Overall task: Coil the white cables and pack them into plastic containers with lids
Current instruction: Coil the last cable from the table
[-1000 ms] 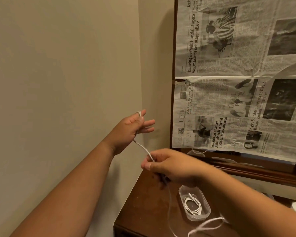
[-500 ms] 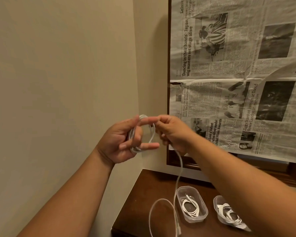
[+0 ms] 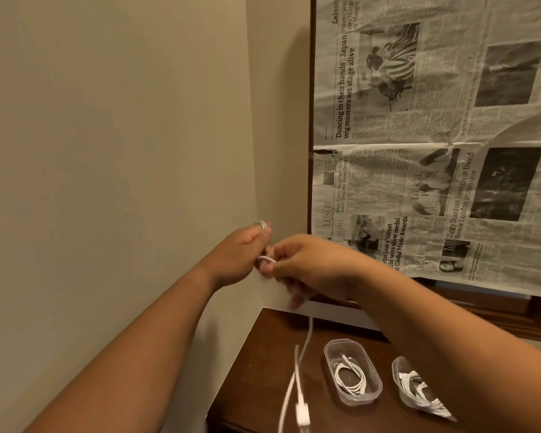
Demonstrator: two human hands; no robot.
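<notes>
1. Your left hand (image 3: 241, 254): raised at the wall corner, fingers curled through loops of the white cable (image 3: 264, 259).
2. Your right hand (image 3: 313, 267): touching the left, pinching that cable at the loops.
3. Cable tail: hangs below your right hand, over the table (image 3: 263, 370).
4. Left container (image 3: 356, 400): on the table, holds a coiled cable (image 3: 350, 378).
5. Right container (image 3: 398, 385): beside it, partly behind your forearm, holds another.

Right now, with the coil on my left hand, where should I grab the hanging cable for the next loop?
Pinch the cable just below your right hand, coming from the right with thumb and forefinger across it. There it hangs nearly vertical, one free strand above the table; lower, near the plug, two strands run close and the grip could catch both.
</notes>
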